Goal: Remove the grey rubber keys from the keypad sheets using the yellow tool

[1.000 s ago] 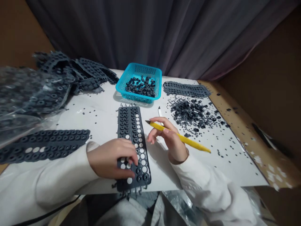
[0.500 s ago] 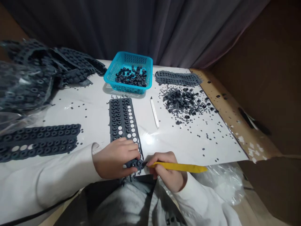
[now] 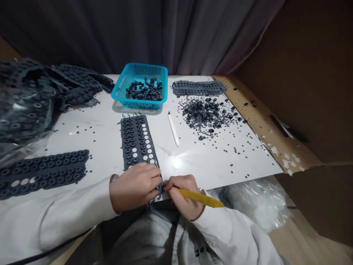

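While the left hand (image 3: 138, 187) lies over the near end of a dark ringed sheet (image 3: 135, 138), its fingers bent and its thumb by the sheet's near right corner, the right hand (image 3: 185, 195) holds a yellow tool (image 3: 204, 198) at that same corner. The right hand's grip is closed around the tool, which slants back toward the wrist; its tip is too small to make out. Whether the left grip pinches the sheet or only presses on it, I cannot tell.

The sheet lies lengthwise on the white tabletop (image 3: 209, 162), its near end at the near edge, with round white spots among its rings. A similar sheet (image 3: 46, 171) lies toward the near left corner. Near the far edge stands a blue basket (image 3: 143, 105) holding small dark pieces (image 3: 146, 90). To its right, a grey strip (image 3: 198, 88) lies by the far right corner, with a heap of dark bits (image 3: 202, 112) just nearer. A white knife (image 3: 173, 129) lies between heap and sheet. A clear bag (image 3: 24, 110) fills the far left corner.
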`<state>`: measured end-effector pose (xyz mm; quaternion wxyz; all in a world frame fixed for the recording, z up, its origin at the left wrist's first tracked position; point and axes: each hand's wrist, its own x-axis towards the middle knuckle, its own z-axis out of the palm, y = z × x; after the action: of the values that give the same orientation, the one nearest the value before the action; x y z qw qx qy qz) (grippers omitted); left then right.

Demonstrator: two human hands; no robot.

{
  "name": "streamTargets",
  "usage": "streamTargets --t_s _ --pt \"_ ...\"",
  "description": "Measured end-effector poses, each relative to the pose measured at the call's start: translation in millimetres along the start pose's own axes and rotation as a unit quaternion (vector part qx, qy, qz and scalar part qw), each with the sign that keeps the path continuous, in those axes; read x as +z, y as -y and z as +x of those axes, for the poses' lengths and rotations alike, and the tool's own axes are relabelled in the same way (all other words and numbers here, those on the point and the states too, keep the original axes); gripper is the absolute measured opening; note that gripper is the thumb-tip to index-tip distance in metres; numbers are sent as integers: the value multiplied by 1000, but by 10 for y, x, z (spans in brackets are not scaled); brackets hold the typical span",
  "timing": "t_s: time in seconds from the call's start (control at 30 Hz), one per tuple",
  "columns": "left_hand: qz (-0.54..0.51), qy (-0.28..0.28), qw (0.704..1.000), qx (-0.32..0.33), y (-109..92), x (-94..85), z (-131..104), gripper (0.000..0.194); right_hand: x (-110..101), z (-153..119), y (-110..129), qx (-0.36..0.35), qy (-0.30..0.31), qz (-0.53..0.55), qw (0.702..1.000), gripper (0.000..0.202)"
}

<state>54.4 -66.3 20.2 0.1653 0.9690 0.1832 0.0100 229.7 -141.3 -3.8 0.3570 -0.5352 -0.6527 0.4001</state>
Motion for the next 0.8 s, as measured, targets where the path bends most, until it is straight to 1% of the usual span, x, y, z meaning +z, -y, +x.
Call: streamTargets --t_s 0.1,0.23,0.33,0.4,0.47,0.5,0.57,0.63,0.7,0.8 --pt "65 -17 998 21 -77 60 8 9 10 -7 -6 -8 -9 3 1000 21" --pt "177 -58 980 64 -156 168 -29 17 18 -9 2 -13 -14 13 1000 20" --pt "199 -69 975 71 -143 223 -55 18 20 -13 6 -5 -13 9 1000 20" --pt "158 -84 982 65 -97 226 -65 19 22 -19 3 -2 -13 5 1000 20" --pt "59 -109 991 41 -41 197 -77 19 26 -26 -3 0 -16 4 1000 21" --pt "-3 -123 992 12 -15 175 -85 18 28 -28 -7 1 -18 5 1000 21" --pt "-126 -143 979 -72 24 126 -104 15 33 -30 -17 4 -21 5 1000 21" --pt "-208 -141 956 -151 45 92 -123 13 38 -28 -29 8 -22 7 1000 21" --pt "-251 -124 940 -193 51 82 -135 15 41 -26 -39 6 -22 13 1000 21" --pt "-282 -101 926 -231 46 99 -135 19 45 -26 -47 2 -22 20 1000 20"
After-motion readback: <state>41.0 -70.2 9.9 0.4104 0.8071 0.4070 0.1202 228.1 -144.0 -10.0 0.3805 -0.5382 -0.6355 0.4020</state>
